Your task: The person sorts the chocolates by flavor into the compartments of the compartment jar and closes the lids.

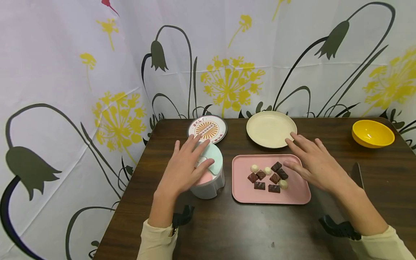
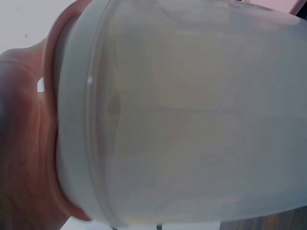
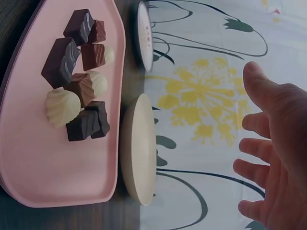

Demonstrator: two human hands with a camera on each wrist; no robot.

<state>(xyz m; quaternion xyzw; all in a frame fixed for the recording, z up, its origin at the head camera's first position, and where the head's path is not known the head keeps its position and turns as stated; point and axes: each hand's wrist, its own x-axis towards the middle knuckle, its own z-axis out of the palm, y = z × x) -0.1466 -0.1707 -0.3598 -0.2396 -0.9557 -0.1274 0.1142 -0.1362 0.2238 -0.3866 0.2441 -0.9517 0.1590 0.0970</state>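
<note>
Poising left grip (image 1: 186,167) wide over canister (image 1: 208,189), right grip (image 1: 313,162) wide by tray (image 1: 250,196), two-o'clock edge; showing illegible lettering (image 1: 198,122) on plate (image 1: 208,128), canister's twelve-o'clock.

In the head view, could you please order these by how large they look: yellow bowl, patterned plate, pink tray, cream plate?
1. Pink tray
2. Cream plate
3. Yellow bowl and patterned plate: too alike to rank; the left hand covers some of that plate.
</note>
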